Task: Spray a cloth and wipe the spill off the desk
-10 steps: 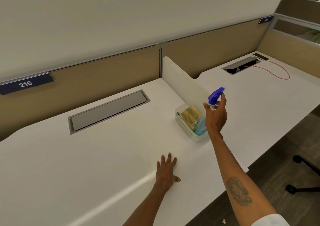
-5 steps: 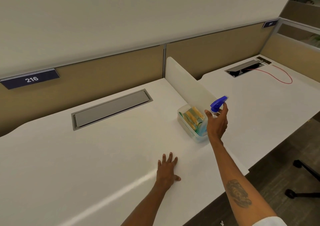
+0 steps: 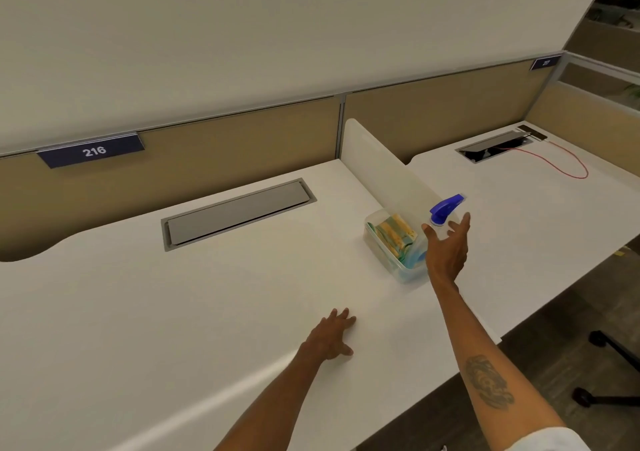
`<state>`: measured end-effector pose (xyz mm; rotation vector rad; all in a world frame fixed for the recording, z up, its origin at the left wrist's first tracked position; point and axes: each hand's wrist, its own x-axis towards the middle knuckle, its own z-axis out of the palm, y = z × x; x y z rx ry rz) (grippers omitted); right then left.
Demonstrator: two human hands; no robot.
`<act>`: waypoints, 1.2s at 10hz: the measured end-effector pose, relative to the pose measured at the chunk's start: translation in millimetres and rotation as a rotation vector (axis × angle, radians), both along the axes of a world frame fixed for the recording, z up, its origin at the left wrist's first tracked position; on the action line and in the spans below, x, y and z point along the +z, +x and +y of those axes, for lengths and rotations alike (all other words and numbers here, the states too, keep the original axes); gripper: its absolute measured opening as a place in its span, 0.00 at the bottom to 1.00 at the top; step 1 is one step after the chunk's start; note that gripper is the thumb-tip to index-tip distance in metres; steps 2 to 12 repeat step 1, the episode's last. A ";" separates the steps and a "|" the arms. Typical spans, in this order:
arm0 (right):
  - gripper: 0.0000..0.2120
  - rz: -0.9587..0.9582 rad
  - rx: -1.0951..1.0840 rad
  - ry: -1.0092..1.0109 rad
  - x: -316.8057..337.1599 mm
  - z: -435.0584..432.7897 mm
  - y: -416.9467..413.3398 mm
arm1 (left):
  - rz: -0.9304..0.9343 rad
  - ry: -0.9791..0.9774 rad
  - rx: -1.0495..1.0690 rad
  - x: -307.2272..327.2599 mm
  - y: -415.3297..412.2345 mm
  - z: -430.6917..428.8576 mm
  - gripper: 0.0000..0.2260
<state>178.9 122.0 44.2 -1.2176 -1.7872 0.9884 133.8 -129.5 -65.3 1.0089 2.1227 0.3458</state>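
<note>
While the left hand lies flat and empty on the white bench, the right hand hovers with fingers spread beside the spray bottle, gripping nothing. Folded cloths sit in a clear tub against the divider, just left of the bottle.

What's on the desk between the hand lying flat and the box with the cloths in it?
Nothing. In the head view, the white desk is bare between the left hand and the clear box of folded cloths.
</note>
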 end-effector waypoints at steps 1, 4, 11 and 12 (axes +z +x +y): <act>0.34 -0.007 -0.162 0.054 -0.9 -24.7 12.9 | -0.007 0.018 0.017 6.9 0.9 -18.3 0.36; 0.34 -0.007 -0.162 0.054 -0.9 -24.7 12.9 | -0.007 0.018 0.017 6.9 0.9 -18.3 0.36; 0.34 -0.007 -0.162 0.054 -0.9 -24.7 12.9 | -0.007 0.018 0.017 6.9 0.9 -18.3 0.36; 0.34 -0.007 -0.162 0.054 -0.9 -24.7 12.9 | -0.007 0.018 0.017 6.9 0.9 -18.3 0.36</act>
